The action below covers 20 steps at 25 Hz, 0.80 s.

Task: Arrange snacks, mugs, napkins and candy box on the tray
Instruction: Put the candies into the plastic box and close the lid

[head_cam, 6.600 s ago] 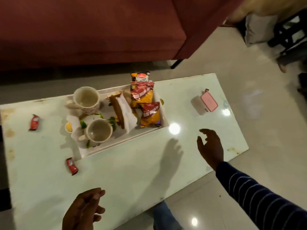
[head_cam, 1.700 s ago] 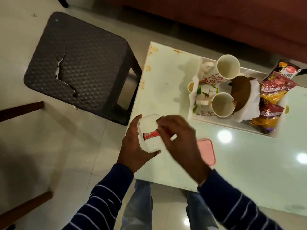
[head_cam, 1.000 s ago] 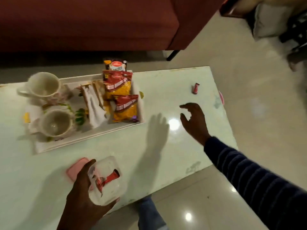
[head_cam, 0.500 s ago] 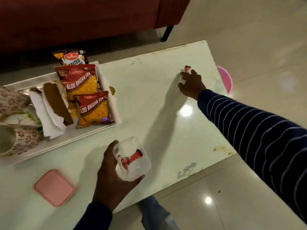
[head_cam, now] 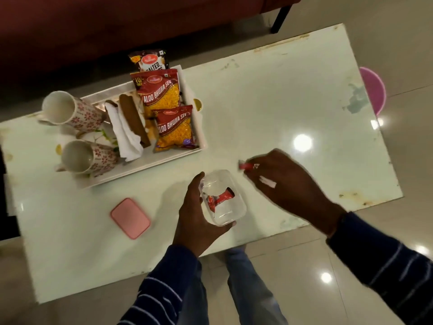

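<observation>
My left hand [head_cam: 196,216] grips a clear plastic candy box [head_cam: 225,200] above the table's near edge; red-wrapped candies [head_cam: 219,198] lie inside it. My right hand [head_cam: 285,184] pinches a red candy [head_cam: 246,165] just right of the box's rim. The box's pink lid [head_cam: 130,218] lies flat on the table to the left. The white tray [head_cam: 150,160] holds two floral mugs [head_cam: 70,111] [head_cam: 86,157], white napkins [head_cam: 124,134] with a brown piece, and snack packets [head_cam: 161,95] [head_cam: 174,129].
The pale table [head_cam: 269,102] has a stained far right corner. A dark red sofa [head_cam: 93,24] runs behind it. A pink round object [head_cam: 373,90] sits on the floor past the right edge. My legs stand at the near edge.
My right hand picked up the red candy from the table's far right and brought it back beside the box. My left hand kept hold of the box.
</observation>
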Available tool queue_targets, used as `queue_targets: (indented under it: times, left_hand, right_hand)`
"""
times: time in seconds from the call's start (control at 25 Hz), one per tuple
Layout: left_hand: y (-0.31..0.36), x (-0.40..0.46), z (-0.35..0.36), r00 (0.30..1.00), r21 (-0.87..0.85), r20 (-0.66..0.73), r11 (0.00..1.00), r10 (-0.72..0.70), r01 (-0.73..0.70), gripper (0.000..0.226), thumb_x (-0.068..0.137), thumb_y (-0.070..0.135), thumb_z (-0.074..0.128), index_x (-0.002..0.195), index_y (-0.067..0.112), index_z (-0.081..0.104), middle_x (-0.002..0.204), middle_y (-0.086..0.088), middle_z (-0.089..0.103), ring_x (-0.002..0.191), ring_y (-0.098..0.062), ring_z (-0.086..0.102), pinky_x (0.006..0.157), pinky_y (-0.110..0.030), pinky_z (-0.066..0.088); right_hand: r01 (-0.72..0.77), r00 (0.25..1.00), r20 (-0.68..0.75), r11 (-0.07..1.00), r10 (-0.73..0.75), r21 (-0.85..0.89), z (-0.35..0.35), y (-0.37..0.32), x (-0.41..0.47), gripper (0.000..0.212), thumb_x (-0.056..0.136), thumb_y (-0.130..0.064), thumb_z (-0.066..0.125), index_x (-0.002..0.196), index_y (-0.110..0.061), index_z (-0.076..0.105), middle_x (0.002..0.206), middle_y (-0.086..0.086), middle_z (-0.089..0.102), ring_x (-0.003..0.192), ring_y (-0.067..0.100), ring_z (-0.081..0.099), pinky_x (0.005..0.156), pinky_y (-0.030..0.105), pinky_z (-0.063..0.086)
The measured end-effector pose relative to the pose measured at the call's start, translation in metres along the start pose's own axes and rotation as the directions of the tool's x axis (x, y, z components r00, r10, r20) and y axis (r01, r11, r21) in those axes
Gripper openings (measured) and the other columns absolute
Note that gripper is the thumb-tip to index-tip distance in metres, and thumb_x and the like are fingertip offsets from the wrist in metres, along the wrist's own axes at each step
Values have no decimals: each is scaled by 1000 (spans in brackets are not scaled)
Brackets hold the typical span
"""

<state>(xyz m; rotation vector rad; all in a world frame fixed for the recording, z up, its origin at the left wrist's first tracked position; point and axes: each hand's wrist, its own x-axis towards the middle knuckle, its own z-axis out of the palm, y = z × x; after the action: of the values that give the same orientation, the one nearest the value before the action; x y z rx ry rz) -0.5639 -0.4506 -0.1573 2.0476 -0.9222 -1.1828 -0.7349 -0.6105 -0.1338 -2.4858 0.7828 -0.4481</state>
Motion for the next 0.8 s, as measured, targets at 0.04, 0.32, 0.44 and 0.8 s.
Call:
queue_targets:
  times: [0.04, 0.32, 0.44, 0.8]
  left_hand:
    - [-1, -2, -1, 1000, 0, 6, 1000, -1, 1, 118, 47, 51, 91, 143, 41, 22, 145, 12, 43, 131, -11, 45, 103, -42, 49]
    - [-26, -18, -25, 1000, -88, -6, 996, -24, 24, 116, 45, 53, 91, 140, 42, 26, 142, 17, 45, 129, -9, 48, 99, -39, 52]
    - [-47, -39, -49, 990, -146, -122, 988, -74, 56, 114, 43, 58, 90, 138, 42, 30, 132, 25, 49, 122, -4, 53, 92, -30, 56]
    - [-134, -105, -148, 916, -78, -381, 992, -122, 100, 122, 41, 62, 87, 143, 25, 31, 137, 12, 49, 121, 2, 52, 93, -24, 52]
  right_hand:
    - [116, 990, 79, 993, -114, -22, 3, -17, -8, 22, 99, -25, 56, 105, -15, 74, 112, 3, 72, 86, 23, 62, 72, 35, 52]
    - [-298, 923, -147, 903, 355, 308, 30, -60, -6, 14, 92, -25, 65, 103, -20, 72, 111, -7, 70, 82, -3, 61, 72, 9, 44]
    - [-570, 747, -92, 706, 658, 419, 66, -68, -7, 9, 92, -18, 63, 98, -25, 66, 91, -13, 68, 67, 5, 62, 58, 8, 43]
    - [-507, 793, 409, 862, 452, 31, 222, -200, 12, 70, 86, -55, 62, 142, -19, 40, 132, 4, 56, 116, 23, 55, 92, 39, 52]
